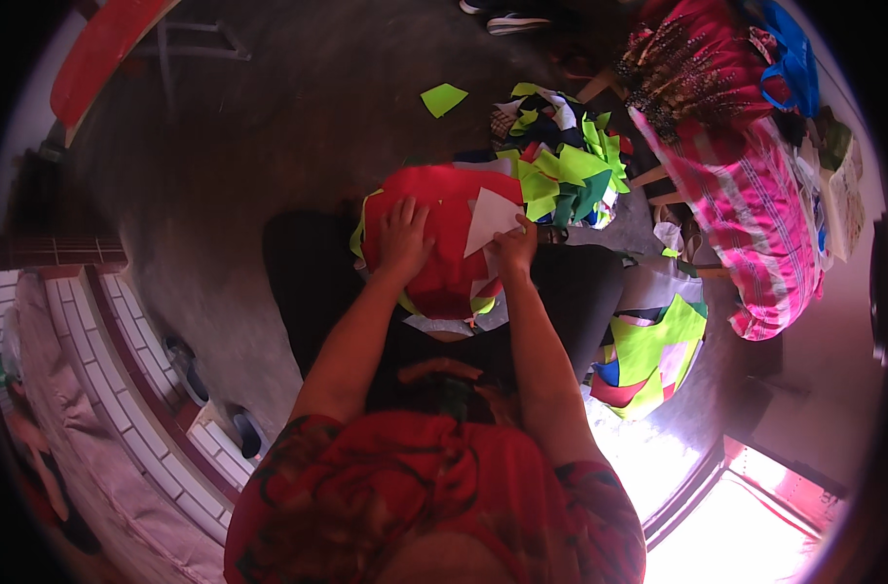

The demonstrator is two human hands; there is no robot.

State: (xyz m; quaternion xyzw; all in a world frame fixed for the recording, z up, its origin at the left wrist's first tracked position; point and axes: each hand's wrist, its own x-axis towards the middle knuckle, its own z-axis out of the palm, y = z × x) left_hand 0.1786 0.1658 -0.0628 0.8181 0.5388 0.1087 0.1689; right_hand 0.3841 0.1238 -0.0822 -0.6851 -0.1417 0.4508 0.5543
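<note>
Much grey floor (205,263) around; left hand (402,238) flat on red cloth (449,268), right hand (514,247) with white scrap (489,220) in pinch

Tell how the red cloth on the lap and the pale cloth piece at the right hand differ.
The red cloth is large and roundish; the pale cloth piece is much smaller and angular. The red cloth lies beneath the left hand; the pale cloth piece lies over the red cloth's right side, touched by the right hand. Both look plain.

Two hands (405,238) (514,248) (one round red cloth (450,216))
</note>
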